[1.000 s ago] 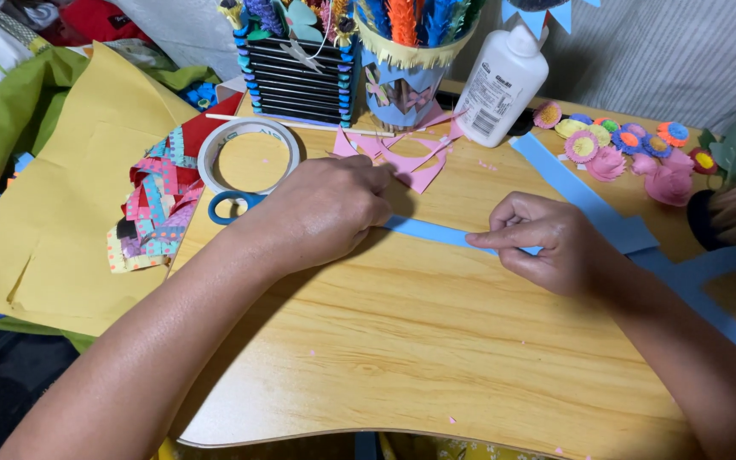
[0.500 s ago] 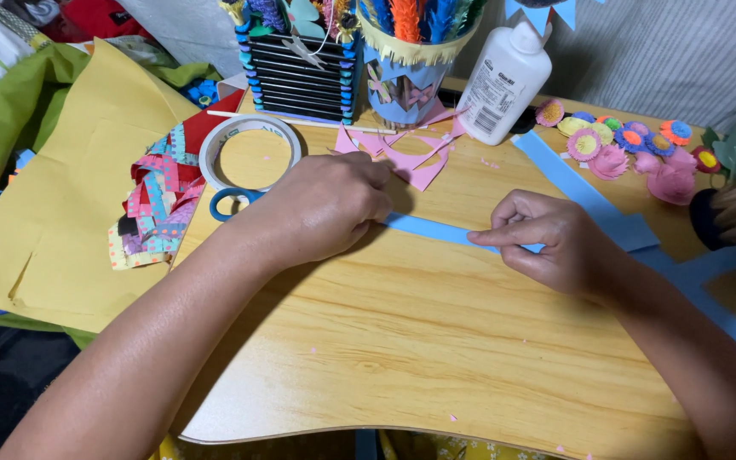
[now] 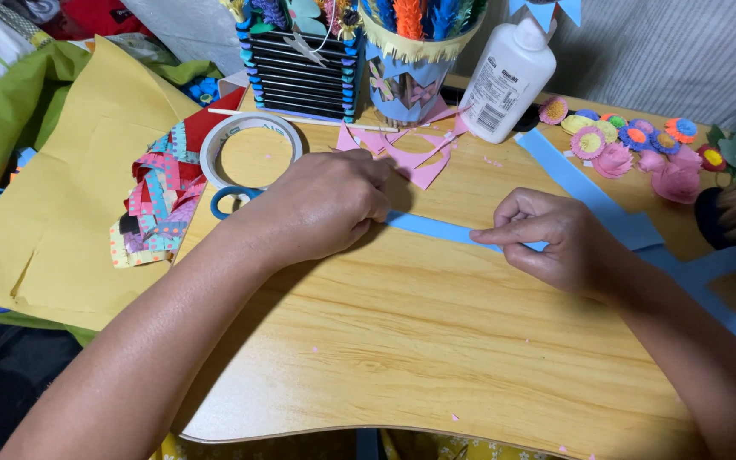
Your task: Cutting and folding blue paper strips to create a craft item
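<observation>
Toward the desk's [image 3: 436,358] far edge, the left hand [image 3: 325,204] presses flat one end of a blue paper strip [image 3: 432,227] while the right hand [image 3: 551,238] pinches its other end.

Two tape rings [image 3: 251,153], one glue bottle [image 3: 506,78]

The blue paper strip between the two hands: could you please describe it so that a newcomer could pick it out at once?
Start at the wooden table and find the two hands on it. The left hand presses one end of the blue paper strip flat, and the right hand pinches the other end. It is far narrower than the wide blue paper band behind it and runs straight between the hands.
</observation>
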